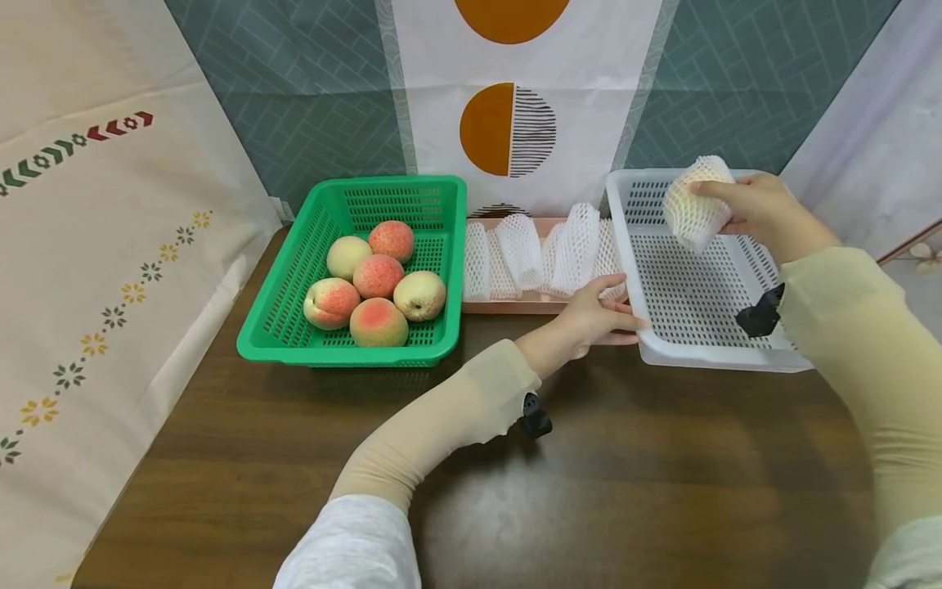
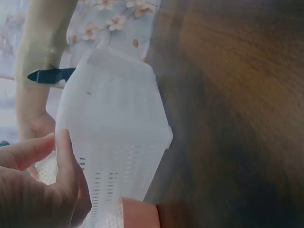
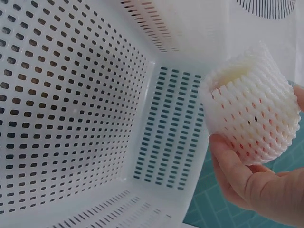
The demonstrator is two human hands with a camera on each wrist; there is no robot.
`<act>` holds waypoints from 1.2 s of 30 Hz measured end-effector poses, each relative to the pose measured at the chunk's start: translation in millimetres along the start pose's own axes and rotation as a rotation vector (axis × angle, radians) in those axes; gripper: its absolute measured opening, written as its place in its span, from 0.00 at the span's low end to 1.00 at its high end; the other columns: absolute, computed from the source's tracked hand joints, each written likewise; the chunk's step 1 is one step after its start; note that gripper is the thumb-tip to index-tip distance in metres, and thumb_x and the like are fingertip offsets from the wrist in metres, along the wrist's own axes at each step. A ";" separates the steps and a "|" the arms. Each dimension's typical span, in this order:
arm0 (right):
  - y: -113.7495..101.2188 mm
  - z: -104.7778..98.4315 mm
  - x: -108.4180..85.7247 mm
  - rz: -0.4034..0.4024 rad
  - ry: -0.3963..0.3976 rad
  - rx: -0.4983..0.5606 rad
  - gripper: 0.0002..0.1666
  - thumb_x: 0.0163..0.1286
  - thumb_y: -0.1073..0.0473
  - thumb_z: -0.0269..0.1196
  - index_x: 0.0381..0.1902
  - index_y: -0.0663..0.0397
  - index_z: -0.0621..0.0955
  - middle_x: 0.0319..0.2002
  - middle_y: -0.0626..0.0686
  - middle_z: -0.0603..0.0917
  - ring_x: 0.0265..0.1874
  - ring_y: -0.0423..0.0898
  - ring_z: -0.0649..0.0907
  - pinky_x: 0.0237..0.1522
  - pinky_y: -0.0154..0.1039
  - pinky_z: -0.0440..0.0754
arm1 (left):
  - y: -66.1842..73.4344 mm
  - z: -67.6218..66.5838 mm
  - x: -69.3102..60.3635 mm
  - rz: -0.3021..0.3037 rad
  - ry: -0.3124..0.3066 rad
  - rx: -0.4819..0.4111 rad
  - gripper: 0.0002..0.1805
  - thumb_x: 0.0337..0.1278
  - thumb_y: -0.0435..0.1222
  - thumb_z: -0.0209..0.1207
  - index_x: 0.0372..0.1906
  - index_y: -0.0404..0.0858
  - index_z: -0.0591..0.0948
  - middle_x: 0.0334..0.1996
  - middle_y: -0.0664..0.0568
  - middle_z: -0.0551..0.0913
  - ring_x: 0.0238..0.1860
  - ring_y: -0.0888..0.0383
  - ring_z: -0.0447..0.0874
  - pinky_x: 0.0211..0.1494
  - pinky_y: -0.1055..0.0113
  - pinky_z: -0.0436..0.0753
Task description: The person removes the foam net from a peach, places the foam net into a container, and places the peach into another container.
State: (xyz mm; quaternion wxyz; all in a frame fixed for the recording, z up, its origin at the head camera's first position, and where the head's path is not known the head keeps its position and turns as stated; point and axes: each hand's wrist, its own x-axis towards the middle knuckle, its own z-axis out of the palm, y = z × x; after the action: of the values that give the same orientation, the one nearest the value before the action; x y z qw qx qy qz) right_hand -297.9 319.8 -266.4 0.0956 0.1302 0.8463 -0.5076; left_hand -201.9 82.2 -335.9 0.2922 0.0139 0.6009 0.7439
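Observation:
My right hand [image 1: 769, 209] holds a peach wrapped in a white foam net sleeve [image 1: 697, 204] above the far part of a white perforated basket [image 1: 648, 335]. In the right wrist view, reddish skin shows through the mesh of the foam-wrapped peach [image 3: 254, 114], and fingers and thumb grip it from either side. My left hand [image 1: 585, 319] reaches to the near left corner of the white basket; its fingers are extended and touch the rim. The left wrist view has its thumb and index finger [image 2: 69, 166] at the basket's edge.
A green basket [image 1: 334, 354] at left holds several bare peaches [image 1: 378, 276]. Between the baskets, a pink tray [image 1: 515, 307] contains several foam net sleeves [image 1: 521, 249]. Everything stands on a brown wooden table [image 1: 515, 491], with patterned cloth [image 1: 324, 106] behind.

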 end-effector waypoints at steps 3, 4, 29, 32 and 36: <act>-2.6 0.6 -3.1 0.003 -0.016 0.007 0.53 0.58 0.36 0.64 0.70 0.58 0.57 0.42 0.42 0.70 0.27 0.32 0.77 0.28 0.27 0.80 | 2.1 -4.5 -2.0 -0.003 -0.007 0.021 0.41 0.49 0.16 0.59 0.69 0.41 0.64 0.28 0.49 0.75 0.26 0.57 0.78 0.52 0.49 0.79; -3.1 1.0 -3.9 0.003 -0.021 0.005 0.55 0.58 0.36 0.63 0.72 0.59 0.55 0.42 0.42 0.70 0.28 0.31 0.77 0.28 0.26 0.79 | 2.7 -5.9 -2.8 -0.001 -0.009 0.029 0.40 0.50 0.16 0.59 0.69 0.40 0.64 0.29 0.49 0.74 0.26 0.57 0.78 0.51 0.49 0.80; -10.4 24.2 -36.0 -0.149 0.004 -0.118 0.54 0.58 0.36 0.63 0.71 0.60 0.57 0.55 0.53 0.68 0.42 0.38 0.74 0.32 0.23 0.79 | 23.7 -31.3 -22.6 0.049 0.088 0.082 0.26 0.61 0.28 0.56 0.64 0.32 0.66 0.39 0.48 0.76 0.52 0.45 0.79 0.46 0.57 0.84; -13.1 26.8 -41.7 -0.163 0.000 -0.161 0.54 0.58 0.36 0.64 0.71 0.59 0.57 0.53 0.53 0.69 0.42 0.40 0.73 0.31 0.23 0.77 | 28.1 -32.1 -24.3 0.077 0.110 0.064 0.25 0.62 0.30 0.56 0.63 0.32 0.68 0.40 0.48 0.76 0.49 0.48 0.80 0.45 0.58 0.84; -18.1 33.8 -50.2 -0.195 -0.025 -0.213 0.55 0.59 0.36 0.63 0.72 0.60 0.56 0.59 0.61 0.67 0.42 0.41 0.73 0.32 0.24 0.76 | 33.5 -32.4 -25.0 0.115 0.134 0.032 0.23 0.63 0.32 0.56 0.62 0.33 0.69 0.43 0.47 0.75 0.51 0.47 0.79 0.45 0.58 0.84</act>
State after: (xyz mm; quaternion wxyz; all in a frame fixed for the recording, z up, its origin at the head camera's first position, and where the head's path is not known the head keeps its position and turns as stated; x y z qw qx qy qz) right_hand -255.1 275.6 -252.3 0.0696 0.0303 0.9027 -0.4235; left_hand -207.2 38.6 -306.4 0.2079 0.0033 0.6289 0.7492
